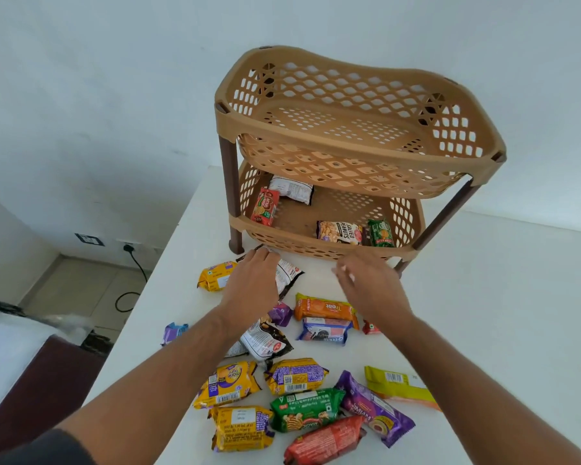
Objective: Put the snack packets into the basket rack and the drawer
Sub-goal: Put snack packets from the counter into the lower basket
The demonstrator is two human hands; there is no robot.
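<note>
A tan two-tier basket rack (356, 182) stands on the white table (483, 313). Its top basket holds nothing; the lower basket (302, 239) holds a red packet (265, 207), a white-and-black packet (292, 188), a salted peanuts packet (339, 232) and a green packet (380, 232). My left hand (254, 283) rests on a black-and-white packet (287, 275) just in front of the rack, fingers curled over its far edge. My right hand (366, 280) hovers open with nothing in it, near the lower basket's front rim. Several more packets lie scattered on the table nearer me.
Loose packets include an orange one (326, 308), an Oreo pack (326, 333), yellow ones (230, 384), a green one (304, 409) and a purple one (373, 407). The table's left edge drops to the floor, where a black cable (131, 290) and a dark seat (37, 380) lie.
</note>
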